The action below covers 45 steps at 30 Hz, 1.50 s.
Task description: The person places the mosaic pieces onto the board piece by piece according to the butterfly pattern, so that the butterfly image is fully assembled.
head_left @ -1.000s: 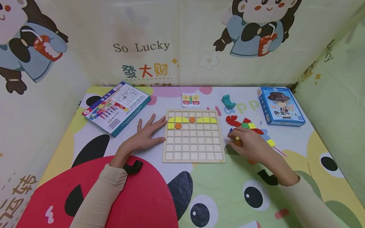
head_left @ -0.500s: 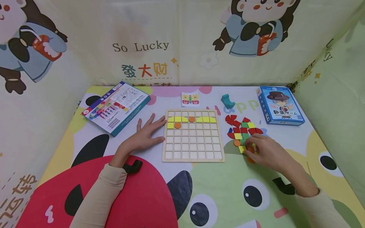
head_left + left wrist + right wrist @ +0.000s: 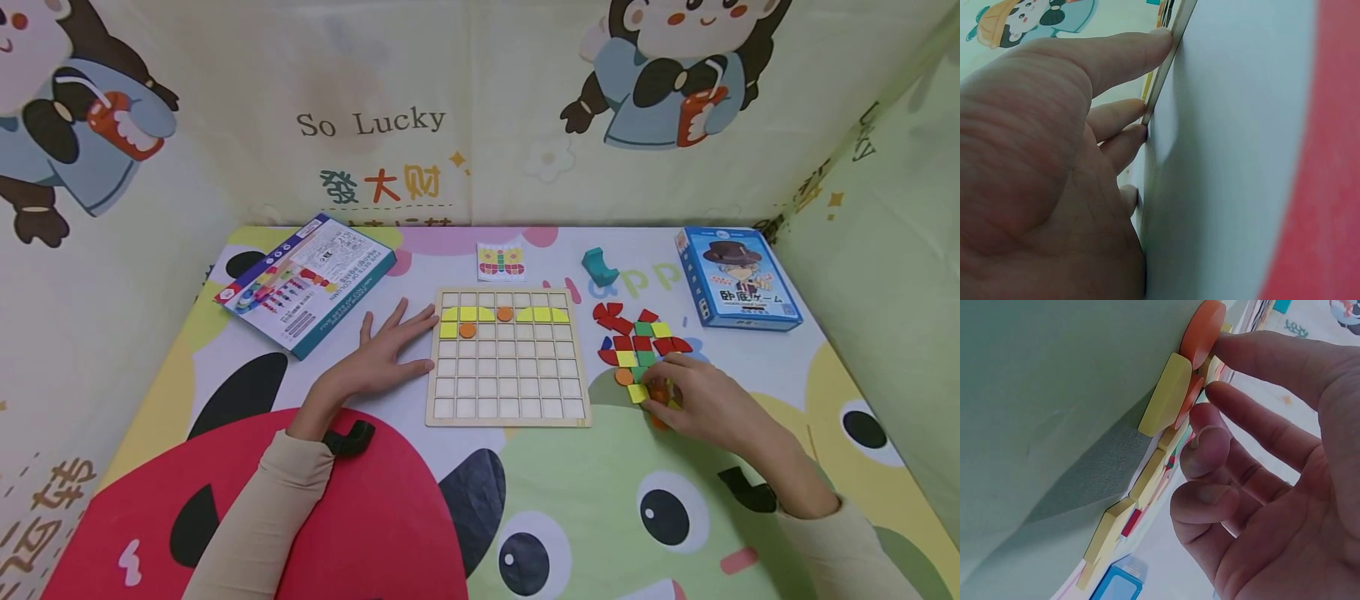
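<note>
A wooden grid board (image 3: pixel 510 422) lies mid-table. In its second row are several yellow pieces (image 3: pixel 468 314) and an orange disc (image 3: pixel 505 314); another yellow square (image 3: pixel 447 331) and an orange disc (image 3: pixel 467 331) sit in the row below. My left hand (image 3: pixel 386 354) is spread flat, fingertips touching the board's left edge. Over the pile of coloured tiles (image 3: pixel 643 343) on the right is my right hand (image 3: pixel 701 396), thumb and index apart. In the right wrist view the thumb tip is right at an orange disc (image 3: pixel 1202 334), beside a yellow piece (image 3: pixel 1167 394); the other fingers curl loosely.
A butterfly pattern card (image 3: pixel 502 262) lies behind the board, with a teal curved block (image 3: pixel 600 267) to its right. A box (image 3: pixel 307 283) lies at the back left, and a blue game box (image 3: pixel 738 279) at the back right.
My right hand has moved right and toward me over the pile, uncovering red, green and yellow tiles; it barely moves in the last half second. The left hand stays at the board.
</note>
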Each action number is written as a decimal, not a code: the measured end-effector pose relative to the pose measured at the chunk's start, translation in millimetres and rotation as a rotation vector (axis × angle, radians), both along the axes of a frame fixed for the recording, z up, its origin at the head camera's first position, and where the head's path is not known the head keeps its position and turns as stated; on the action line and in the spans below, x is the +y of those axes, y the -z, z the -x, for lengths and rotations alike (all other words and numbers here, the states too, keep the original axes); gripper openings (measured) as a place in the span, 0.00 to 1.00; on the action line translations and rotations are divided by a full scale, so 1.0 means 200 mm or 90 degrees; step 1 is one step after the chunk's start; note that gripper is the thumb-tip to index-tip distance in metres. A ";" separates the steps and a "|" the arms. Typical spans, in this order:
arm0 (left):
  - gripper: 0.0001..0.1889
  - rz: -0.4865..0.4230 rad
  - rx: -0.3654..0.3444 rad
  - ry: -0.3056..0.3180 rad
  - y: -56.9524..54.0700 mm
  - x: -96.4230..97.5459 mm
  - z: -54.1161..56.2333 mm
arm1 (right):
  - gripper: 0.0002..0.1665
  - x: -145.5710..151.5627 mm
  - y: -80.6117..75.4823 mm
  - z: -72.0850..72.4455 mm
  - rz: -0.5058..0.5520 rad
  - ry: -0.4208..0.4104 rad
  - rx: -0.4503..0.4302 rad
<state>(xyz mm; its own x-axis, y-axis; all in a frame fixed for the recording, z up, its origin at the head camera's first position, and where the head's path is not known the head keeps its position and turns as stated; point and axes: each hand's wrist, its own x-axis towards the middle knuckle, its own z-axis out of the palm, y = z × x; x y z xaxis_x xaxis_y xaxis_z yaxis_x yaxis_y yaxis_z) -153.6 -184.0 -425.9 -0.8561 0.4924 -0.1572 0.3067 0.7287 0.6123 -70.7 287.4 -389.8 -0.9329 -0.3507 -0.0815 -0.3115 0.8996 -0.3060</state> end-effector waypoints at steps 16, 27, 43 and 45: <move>0.43 -0.004 0.002 0.003 0.01 0.00 0.01 | 0.16 -0.01 0.00 0.01 0.000 -0.013 -0.022; 0.44 -0.005 0.001 0.006 0.01 0.00 0.00 | 0.20 0.00 0.00 -0.01 -0.008 -0.011 -0.024; 0.44 0.011 0.009 0.004 0.01 0.00 0.00 | 0.16 0.01 -0.01 -0.02 -0.012 -0.025 0.008; 0.44 0.012 0.008 0.002 0.01 0.00 0.00 | 0.15 0.00 -0.02 -0.01 -0.006 -0.030 0.014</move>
<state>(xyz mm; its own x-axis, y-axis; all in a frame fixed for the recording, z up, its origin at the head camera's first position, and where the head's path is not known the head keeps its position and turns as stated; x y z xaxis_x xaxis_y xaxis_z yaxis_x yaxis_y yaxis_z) -153.2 -184.2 -427.1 -0.8564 0.4925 -0.1552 0.3172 0.7389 0.5945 -69.3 286.8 -386.3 -0.9168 -0.3941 -0.0649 -0.3606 0.8866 -0.2896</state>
